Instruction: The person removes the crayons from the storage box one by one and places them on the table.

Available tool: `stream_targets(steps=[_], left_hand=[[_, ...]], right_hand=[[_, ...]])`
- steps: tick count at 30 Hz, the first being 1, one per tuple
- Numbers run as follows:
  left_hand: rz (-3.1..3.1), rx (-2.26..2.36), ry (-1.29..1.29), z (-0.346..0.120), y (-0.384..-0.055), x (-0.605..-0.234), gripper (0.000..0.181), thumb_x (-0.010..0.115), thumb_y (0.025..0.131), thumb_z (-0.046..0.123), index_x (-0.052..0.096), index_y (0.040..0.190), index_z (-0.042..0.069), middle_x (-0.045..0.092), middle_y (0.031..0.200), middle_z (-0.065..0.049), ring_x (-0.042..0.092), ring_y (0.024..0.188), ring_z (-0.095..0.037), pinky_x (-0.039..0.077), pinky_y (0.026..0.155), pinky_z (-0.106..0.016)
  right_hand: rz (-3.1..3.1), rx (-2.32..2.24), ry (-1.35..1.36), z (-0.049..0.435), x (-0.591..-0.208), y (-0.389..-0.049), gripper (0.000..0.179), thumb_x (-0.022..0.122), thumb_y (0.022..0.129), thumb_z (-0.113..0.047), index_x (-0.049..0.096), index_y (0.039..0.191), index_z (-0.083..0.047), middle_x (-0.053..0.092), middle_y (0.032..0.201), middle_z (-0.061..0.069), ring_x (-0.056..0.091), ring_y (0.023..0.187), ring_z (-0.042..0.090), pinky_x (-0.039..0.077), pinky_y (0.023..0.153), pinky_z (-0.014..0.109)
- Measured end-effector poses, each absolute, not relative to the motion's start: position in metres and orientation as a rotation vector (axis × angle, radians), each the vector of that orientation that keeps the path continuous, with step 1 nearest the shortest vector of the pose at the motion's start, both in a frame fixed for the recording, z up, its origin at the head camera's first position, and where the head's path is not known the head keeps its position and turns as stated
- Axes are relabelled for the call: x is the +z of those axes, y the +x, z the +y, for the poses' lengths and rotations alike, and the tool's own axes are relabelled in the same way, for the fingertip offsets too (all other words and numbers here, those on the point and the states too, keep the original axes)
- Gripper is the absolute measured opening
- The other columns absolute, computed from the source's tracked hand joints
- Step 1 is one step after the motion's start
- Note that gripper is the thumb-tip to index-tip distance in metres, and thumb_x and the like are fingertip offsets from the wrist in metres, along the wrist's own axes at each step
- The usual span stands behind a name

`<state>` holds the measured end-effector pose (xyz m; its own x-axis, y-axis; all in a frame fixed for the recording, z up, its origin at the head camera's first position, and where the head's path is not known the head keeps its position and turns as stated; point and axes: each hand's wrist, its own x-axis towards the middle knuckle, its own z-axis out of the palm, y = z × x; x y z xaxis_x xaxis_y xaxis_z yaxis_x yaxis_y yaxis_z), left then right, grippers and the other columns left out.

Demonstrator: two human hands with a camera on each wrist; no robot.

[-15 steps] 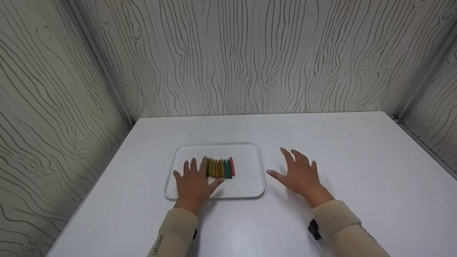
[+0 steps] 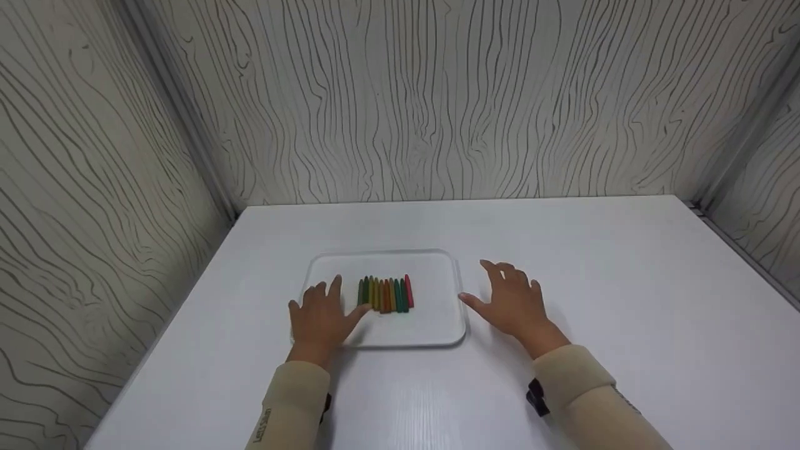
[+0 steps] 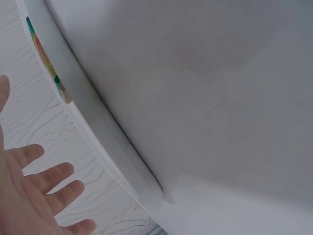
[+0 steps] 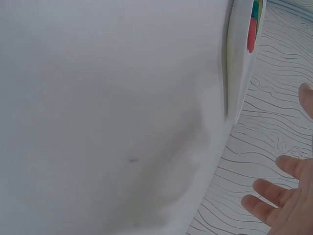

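Observation:
Several crayons [image 2: 386, 295] in green, yellow, brown, orange and red lie side by side in a row on a white tray [image 2: 431, 331]. My left hand [image 2: 320, 322] hovers over the tray's left part, fingers spread and holding nothing, its thumb pointing toward the row. To the right of the tray, my right hand [image 2: 515, 303] is spread in the air, thumb close to the tray's right rim. In the left wrist view the left hand [image 3: 34, 191] has loose, spread fingers beside the tray wall [image 3: 102, 127]. The right wrist view shows the right hand [image 4: 288, 196] empty, with a red crayon [image 4: 252, 35] beyond the rim.
The tray stands on a white table [image 2: 562, 237]. Behind the table rises a panel [image 2: 400, 106] with a wood-grain line pattern, and a similar panel [image 2: 81, 187] stands on the left.
My left hand has moved left, away from the crayons, uncovering the green ones at the row's left end. My right hand has shifted slightly left toward the tray.

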<state>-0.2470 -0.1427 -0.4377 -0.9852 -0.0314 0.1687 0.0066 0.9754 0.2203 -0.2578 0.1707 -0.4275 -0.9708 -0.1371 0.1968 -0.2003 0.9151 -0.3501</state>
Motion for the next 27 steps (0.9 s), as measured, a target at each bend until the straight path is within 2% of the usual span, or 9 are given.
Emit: stream_targets(steps=[11,19,27], left_hand=[[-2.966,-0.367,0.073,-0.152,-0.248,-0.437,0.078,0.056,0.085,0.062,0.046,0.141,0.01,0.051,0.133,-0.02,0.043,0.124,-0.037,0.028,0.097,-0.062],[-3.007,-0.353,0.092,-0.151,-0.251,-0.439,0.072,0.057,0.086,0.059,0.05,0.139,0.011,0.05,0.134,-0.019,0.043,0.125,-0.037,0.028,0.098,-0.061],[-3.052,-0.381,0.07,-0.15,-0.258,-0.438,0.064,0.058,0.088,0.054,0.051,0.139,0.015,0.048,0.137,-0.017,0.04,0.128,-0.035,0.023,0.102,-0.063]], right_hand=[[-2.925,0.546,0.257,0.161,-0.432,-0.263,0.079,0.056,0.087,-0.06,0.041,0.142,-0.005,0.043,0.137,0.024,0.039,0.125,0.044,0.027,0.096,0.064],[-2.957,0.546,0.256,0.155,-0.439,-0.267,0.076,0.056,0.088,-0.057,0.042,0.141,-0.004,0.043,0.137,0.024,0.038,0.125,0.044,0.023,0.098,0.066],[-3.012,0.496,0.24,0.15,-0.447,-0.275,0.075,0.054,0.088,-0.059,0.044,0.139,-0.005,0.044,0.135,0.025,0.039,0.124,0.045,0.022,0.097,0.068]])
